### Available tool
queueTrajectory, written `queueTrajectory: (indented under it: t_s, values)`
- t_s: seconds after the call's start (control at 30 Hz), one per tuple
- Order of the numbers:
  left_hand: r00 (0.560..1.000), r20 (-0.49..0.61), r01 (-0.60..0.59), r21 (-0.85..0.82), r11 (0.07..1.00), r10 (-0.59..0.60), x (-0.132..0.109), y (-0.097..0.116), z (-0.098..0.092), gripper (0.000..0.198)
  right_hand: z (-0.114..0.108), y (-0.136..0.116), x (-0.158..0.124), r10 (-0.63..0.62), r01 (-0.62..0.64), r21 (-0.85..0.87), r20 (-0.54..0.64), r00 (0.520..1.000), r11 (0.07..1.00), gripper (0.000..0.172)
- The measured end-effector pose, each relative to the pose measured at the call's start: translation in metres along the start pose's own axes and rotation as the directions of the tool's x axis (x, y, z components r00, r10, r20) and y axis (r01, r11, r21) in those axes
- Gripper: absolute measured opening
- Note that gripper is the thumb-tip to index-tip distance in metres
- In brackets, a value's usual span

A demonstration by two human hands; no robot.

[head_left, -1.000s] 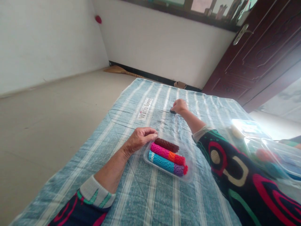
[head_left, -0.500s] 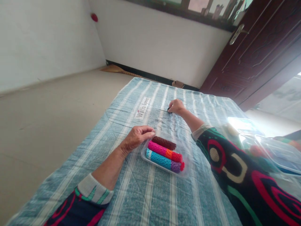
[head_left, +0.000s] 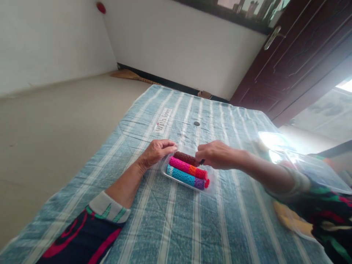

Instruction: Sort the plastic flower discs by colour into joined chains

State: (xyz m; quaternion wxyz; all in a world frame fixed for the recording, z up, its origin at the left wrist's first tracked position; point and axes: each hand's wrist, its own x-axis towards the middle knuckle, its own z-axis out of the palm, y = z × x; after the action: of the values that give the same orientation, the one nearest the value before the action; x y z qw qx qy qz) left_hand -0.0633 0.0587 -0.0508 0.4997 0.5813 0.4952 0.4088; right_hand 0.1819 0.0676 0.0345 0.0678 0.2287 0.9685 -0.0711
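My left hand point(head_left: 159, 151) pinches the upper left corner of a clear plastic box point(head_left: 185, 187), which lies flat on the striped cloth. Inside are several crocheted rolls side by side: a brown roll point(head_left: 184, 158), a pink, orange and red roll point(head_left: 183, 165), and a blue and purple roll point(head_left: 181, 178). Over the box's right end is my right hand point(head_left: 214, 155), fingers closed and pointing down beside the brown roll's end. A small dark piece point(head_left: 202, 161) shows under its fingers; its kind is unclear. Beyond the box, a small dark disc point(head_left: 197, 124) lies on the cloth.
A blue and white striped cloth point(head_left: 154, 220) covers the table, with a "With love" label point(head_left: 163, 120) on it. At the right stand clear containers point(head_left: 316, 170), and something yellow point(head_left: 291, 220) lies under my right sleeve. A dark red door point(head_left: 291, 62) is behind.
My right hand has come back from the far part of the cloth to the box, leaving the dark disc uncovered there. My left hand keeps its hold on the box corner.
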Motion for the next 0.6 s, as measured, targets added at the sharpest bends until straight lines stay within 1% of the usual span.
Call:
queueTrajectory:
  t_s: [0.13,0.2,0.27,0.4,0.6]
  values:
    - [1.000,0.002,-0.021,0.016,1.000,0.021,0.001,-0.003,0.000,0.030,0.011,-0.013,0.002,0.000,0.023,-0.199,0.116,0.993,0.980,0.021]
    - [1.000,0.000,-0.031,0.017,0.999,0.031,0.001,-0.003,0.000,0.029,0.014,-0.016,0.004,-0.002,0.037,-0.250,0.137,0.991,0.967,0.020]
    - [0.999,-0.003,-0.038,0.014,0.999,0.038,0.002,-0.004,0.000,0.028,0.017,-0.018,0.005,0.002,0.035,-0.270,0.133,0.991,0.962,0.018]
    - [0.998,0.002,-0.057,0.011,0.998,0.057,0.003,-0.008,-0.001,0.027,0.023,-0.016,0.002,0.008,0.011,-0.239,0.078,0.997,0.971,0.019]
    - [0.997,0.007,-0.074,0.008,0.997,0.074,0.003,-0.009,0.000,0.026,0.029,-0.003,-0.013,0.003,-0.009,-0.069,-0.088,0.996,0.998,0.019]
